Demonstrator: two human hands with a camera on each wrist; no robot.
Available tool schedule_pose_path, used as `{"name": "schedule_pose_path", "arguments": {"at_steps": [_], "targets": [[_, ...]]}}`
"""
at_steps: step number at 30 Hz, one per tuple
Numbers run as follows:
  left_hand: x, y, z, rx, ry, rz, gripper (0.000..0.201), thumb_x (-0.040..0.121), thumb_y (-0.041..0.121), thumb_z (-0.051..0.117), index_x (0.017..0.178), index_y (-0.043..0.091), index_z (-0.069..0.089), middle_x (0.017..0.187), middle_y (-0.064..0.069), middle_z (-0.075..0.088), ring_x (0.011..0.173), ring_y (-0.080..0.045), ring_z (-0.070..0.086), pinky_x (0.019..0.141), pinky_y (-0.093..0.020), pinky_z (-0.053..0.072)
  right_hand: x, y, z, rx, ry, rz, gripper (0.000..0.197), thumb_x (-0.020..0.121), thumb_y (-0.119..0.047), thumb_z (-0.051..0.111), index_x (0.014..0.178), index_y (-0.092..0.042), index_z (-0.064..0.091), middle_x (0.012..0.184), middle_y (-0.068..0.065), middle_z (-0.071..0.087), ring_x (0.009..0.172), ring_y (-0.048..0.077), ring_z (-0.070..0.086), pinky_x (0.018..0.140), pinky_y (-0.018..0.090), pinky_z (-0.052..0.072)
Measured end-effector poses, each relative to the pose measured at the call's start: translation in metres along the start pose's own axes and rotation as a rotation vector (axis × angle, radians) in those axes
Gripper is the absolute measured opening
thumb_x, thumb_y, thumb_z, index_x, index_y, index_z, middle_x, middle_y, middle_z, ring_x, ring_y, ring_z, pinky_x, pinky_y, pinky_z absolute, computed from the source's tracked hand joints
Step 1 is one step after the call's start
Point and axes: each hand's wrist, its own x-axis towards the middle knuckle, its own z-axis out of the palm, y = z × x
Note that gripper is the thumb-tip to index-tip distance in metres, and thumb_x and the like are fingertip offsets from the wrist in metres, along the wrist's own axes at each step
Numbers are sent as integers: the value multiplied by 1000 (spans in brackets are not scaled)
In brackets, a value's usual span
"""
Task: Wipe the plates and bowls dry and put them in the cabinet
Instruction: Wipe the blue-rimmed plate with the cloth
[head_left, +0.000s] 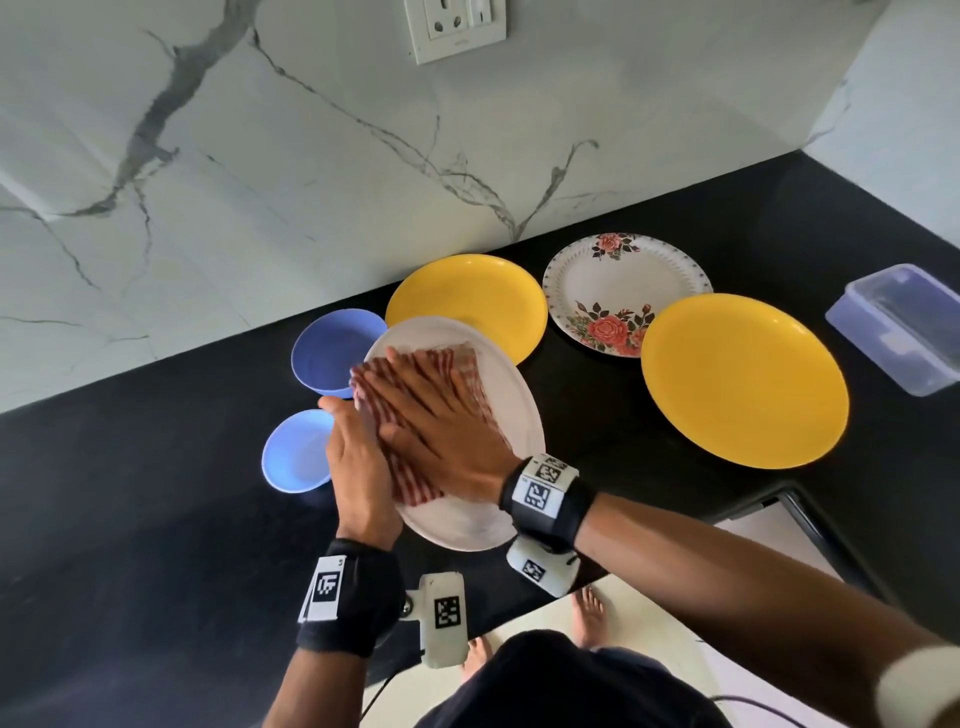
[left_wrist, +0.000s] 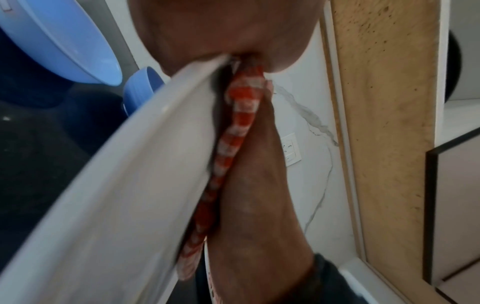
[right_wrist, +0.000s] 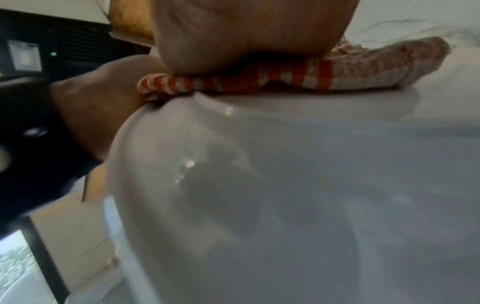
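Head view: white plate (head_left: 470, 525) held tilted above the black countertop (head_left: 156, 519) at frame centre, left hand (head_left: 358, 467) gripping its left rim, thumb over the edge, likely to steady it for wiping. Right hand (head_left: 436, 421) lies flat, fingers spread, pressing a red-checked cloth (head_left: 415, 488) onto the plate face. Two blue bowls (head_left: 332, 351) sit left of it; two yellow plates (head_left: 743, 379) and a floral plate (head_left: 623, 291) wait to the right, a clear lidded container (head_left: 898, 327) at the right edge. Marble backsplash with a wall socket (head_left: 454, 28) at top; no cabinet seen here. Left wrist view: plate rim (left_wrist: 130, 185) runs diagonally, cloth edge (left_wrist: 241, 107) sandwiched between plate and right hand; finger positions can't be told. Right wrist view: palm heel (right_wrist: 246, 37) bears on cloth (right_wrist: 298, 76) over glossy plate surface (right_wrist: 311, 185), fingers hidden.
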Motion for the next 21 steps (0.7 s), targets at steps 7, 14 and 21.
{"name": "schedule_pose_path", "arguments": {"at_steps": [7, 14, 21], "targets": [[-8, -1, 0, -18, 34, 91, 46, 113, 45, 34, 83, 15, 53, 72, 6, 54, 73, -17, 48, 67, -30, 44, 26, 63, -4, -10, 118, 287, 66, 104, -62, 4, 161, -31, 17, 165, -8, 28, 153, 12, 20, 122, 50, 17], [-11, -11, -2, -27, 58, 87, 44, 113, 42, 37, 77, 18, 46, 69, 6, 45, 68, -15, 42, 62, -28, 39, -34, 91, 8, 238, -29, 620, 82, 93, -78, 8, 161, -35, -9, 170, -7, -6, 156, 12, -5, 125, 54, -3], [-6, -13, -6, -86, 52, 1, 45, 112, 46, 37, 79, 21, 56, 71, 9, 58, 72, -15, 55, 71, -31, 47, -84, 57, 3, 265, -247, 613, 83, 94, -71, 18, 155, -33, -23, 163, -7, -32, 148, 16, -34, 122, 49, -20]]}}
